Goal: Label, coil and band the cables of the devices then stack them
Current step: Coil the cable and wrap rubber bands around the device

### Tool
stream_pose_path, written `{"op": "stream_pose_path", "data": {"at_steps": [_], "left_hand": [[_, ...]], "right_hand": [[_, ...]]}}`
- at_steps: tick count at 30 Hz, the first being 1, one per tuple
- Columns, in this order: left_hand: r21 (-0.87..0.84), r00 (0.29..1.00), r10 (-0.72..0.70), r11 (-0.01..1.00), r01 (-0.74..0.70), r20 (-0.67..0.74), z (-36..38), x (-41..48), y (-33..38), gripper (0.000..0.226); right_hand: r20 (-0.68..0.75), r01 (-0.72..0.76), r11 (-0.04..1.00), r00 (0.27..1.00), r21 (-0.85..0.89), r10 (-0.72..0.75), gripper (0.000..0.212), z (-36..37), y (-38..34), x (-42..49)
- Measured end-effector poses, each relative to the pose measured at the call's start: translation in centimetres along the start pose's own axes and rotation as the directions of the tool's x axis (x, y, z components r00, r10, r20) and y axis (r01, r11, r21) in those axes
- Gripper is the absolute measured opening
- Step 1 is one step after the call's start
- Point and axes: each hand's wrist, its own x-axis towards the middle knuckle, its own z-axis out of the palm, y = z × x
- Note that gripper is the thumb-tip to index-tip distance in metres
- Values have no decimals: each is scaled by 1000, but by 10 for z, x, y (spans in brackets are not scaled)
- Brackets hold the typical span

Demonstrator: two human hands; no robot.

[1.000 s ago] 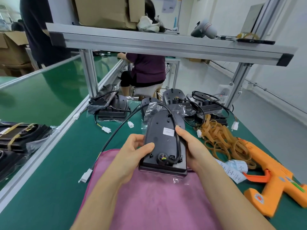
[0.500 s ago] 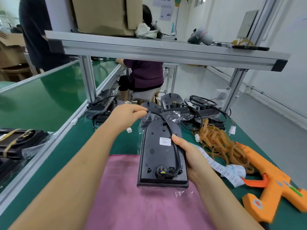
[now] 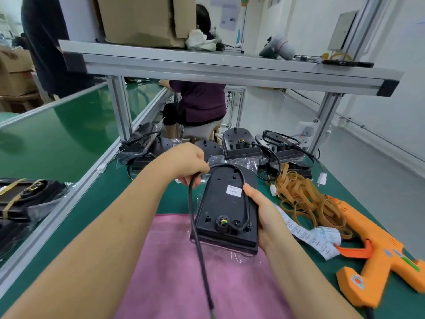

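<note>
Black device point(image 3: 226, 210), underside up, white label point(image 3: 234, 190) on it, lying on pink cloth point(image 3: 174, 261) over green desk point(image 3: 96, 203). Right grip point(image 3: 262, 210) holds its side; left grip point(image 3: 186, 164) pinches its cable point(image 3: 189, 201). At right: rubber bands point(image 3: 303, 194), label strip point(image 3: 315, 238), orange glue gun point(image 3: 379, 254).

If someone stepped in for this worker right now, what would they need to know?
Left hand grips the black cable just past the far end of the device; right hand holds that device on the pink cloth.
Done: white label is on it.
Left: coil the cable, band it from the rubber bands at right, stack it; more unbanded devices wait behind.
</note>
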Motion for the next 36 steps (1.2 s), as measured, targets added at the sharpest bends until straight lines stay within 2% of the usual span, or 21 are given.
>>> {"op": "stream_pose_path", "data": {"at_steps": [3, 6, 9, 14, 19, 21, 22, 24, 25, 26, 27, 28, 33, 36], "left_hand": [[-112, 995, -17, 993, 28, 99, 7, -5, -1, 21], [-244, 993, -1, 969, 29, 114, 14, -9, -4, 27], [-283, 996, 19, 959, 5, 85, 19, -13, -9, 30], [-303, 998, 33, 953, -16, 49, 28, -18, -16, 36], [-401, 995, 39, 913, -72, -89, 49, -20, -31, 28], [-517, 990, -58, 856, -17, -129, 58, -24, -35, 29], [-607, 987, -118, 794, 28, -109, 62, -27, -36, 44], [-787, 986, -158, 601, 138, 52, 68, -29, -40, 71], [-837, 979, -125, 509, 201, 160, 71, -31, -42, 67], [-862, 970, -78, 448, 239, 228, 73, -33, -43, 51], [-870, 965, -51, 423, 254, 257, 74, -35, -44, 34], [-879, 967, -45, 409, 247, 251, 75, -34, -44, 26], [-931, 991, -37, 339, 136, 131, 79, -32, -48, 24], [-946, 997, -45, 317, 68, 56, 78, -32, -51, 24]], "right_hand": [[-4, -11, 1000, 1000, 23, 11, 39, 0, -2, 2], [13, 14, 999, 1000, 32, -14, 42, 0, -4, 4], [15, 56, 998, 998, 27, -56, 22, 0, -5, 5], [-2, 75, 997, 997, 6, -75, 21, 3, -5, 6], [-31, 47, 999, 998, 13, -46, 27, 8, -4, 4], [-33, 29, 1000, 999, 11, -29, 29, 10, -3, 4], [-36, 25, 1000, 999, 12, -24, 28, 11, -4, 4], [-40, 26, 1000, 999, 6, -25, 30, 13, -5, 2], [-43, 33, 999, 999, -9, -34, 31, 14, -6, 2], [-44, 42, 999, 998, -30, -43, 32, 14, -7, 1], [-38, 48, 997, 998, -54, -50, 33, 15, -8, 0], [-25, 53, 995, 998, -81, -55, 35, 15, -9, -1], [93, 87, 953, 994, -291, -62, 53, 6, -19, -10], [187, 59, 871, 982, -488, 38, 57, -4, -21, -20]]}}
